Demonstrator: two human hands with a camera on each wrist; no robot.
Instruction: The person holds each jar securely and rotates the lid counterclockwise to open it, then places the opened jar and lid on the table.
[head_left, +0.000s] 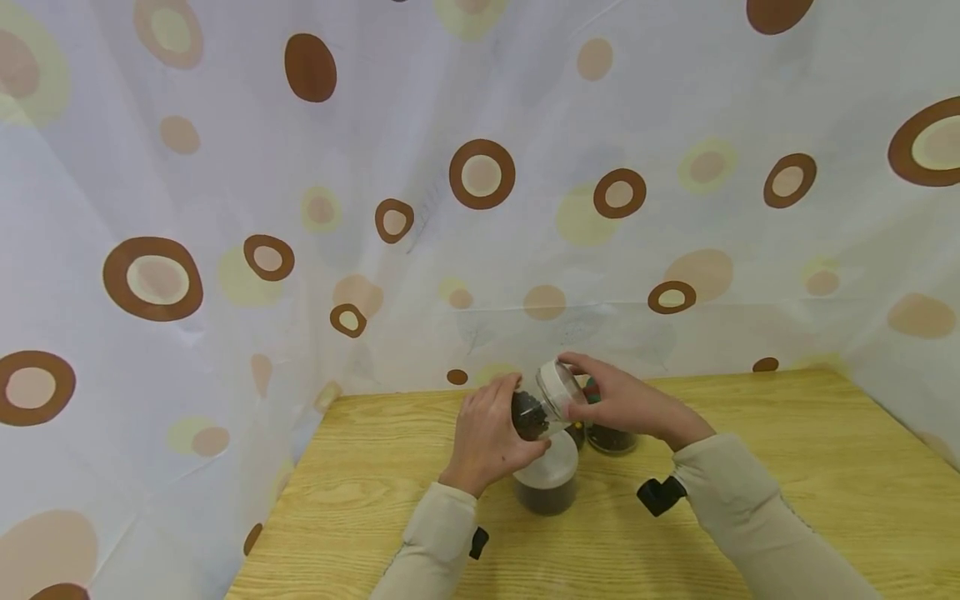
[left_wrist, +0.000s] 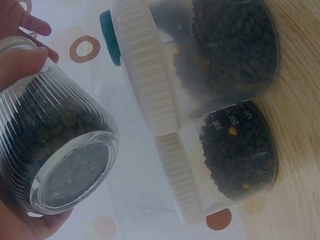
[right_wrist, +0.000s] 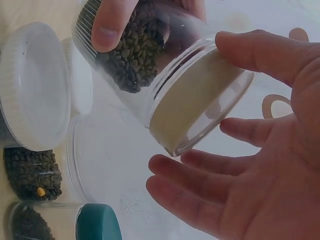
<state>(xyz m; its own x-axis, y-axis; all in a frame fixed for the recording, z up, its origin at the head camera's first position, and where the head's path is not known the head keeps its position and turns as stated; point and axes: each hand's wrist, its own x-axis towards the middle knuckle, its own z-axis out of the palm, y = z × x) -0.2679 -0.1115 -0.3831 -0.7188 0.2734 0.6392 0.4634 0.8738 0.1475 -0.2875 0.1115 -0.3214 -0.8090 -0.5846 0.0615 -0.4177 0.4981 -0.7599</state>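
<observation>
Gripping a ribbed glass jar [head_left: 530, 414], the left hand [head_left: 487, 429] curls its fingers and thumb round the body, held up off the table. Right hand [head_left: 618, 400] spread loosely at the jar's pale-banded lid [head_left: 558, 387]: thumb touching the rim, index fingertip at its edge, other fingers fanned and nearly straight. Jar tilted well off upright, long axis slanting; base to lower left, lid to upper right. Dark seeds [right_wrist: 135, 55] fill its lower part, clear space beneath the lid. Below the hands, a wide jar [head_left: 546, 497] with a white lid stands upright, dark contents. Just behind, a graduated jar [left_wrist: 240, 150], white-lidded, dark seeds with a few yellow ones. Beside it, a teal-capped jar [head_left: 611, 439], dark contents too. All three on a wood-grain table [head_left: 375, 467]; beyond, a spotted sheet [head_left: 525, 250].
</observation>
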